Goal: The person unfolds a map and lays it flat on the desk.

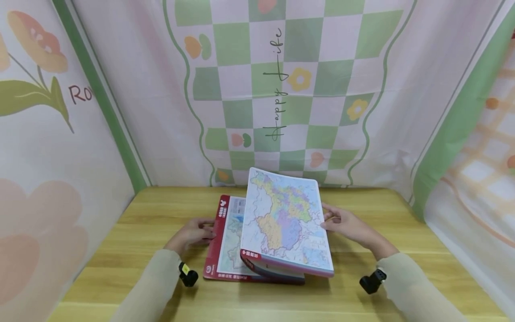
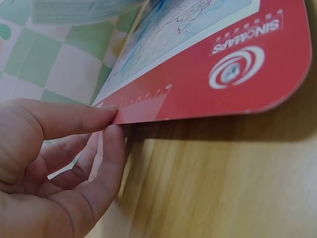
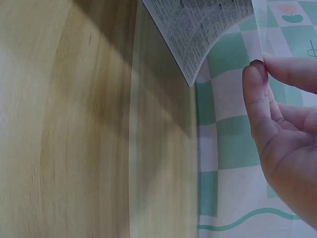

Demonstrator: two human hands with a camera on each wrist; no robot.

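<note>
My left hand (image 1: 194, 232) pinches the left edge of a red-bordered map sheet (image 1: 213, 251), thumb on top and a finger beneath. In the left wrist view, that red border (image 2: 193, 94) carries white SINOMAPS lettering and a swirl logo. A second sheet, a coloured map (image 1: 287, 214), is raised above the red-bordered one and covers much of it. My right hand (image 1: 349, 227) pinches its right edge. Seen from the right wrist, this sheet's underside (image 3: 203, 29) bears dense small print, and the thumb and a finger of my right hand (image 3: 287, 119) meet at its edge.
A wood-grain table (image 1: 132, 241) lies beneath the maps. Behind it hangs a green-and-white checked curtain (image 1: 273, 89), with more printed fabric (image 1: 36, 179) at the left and right sides. Black cameras (image 1: 373, 281) are strapped to both wrists.
</note>
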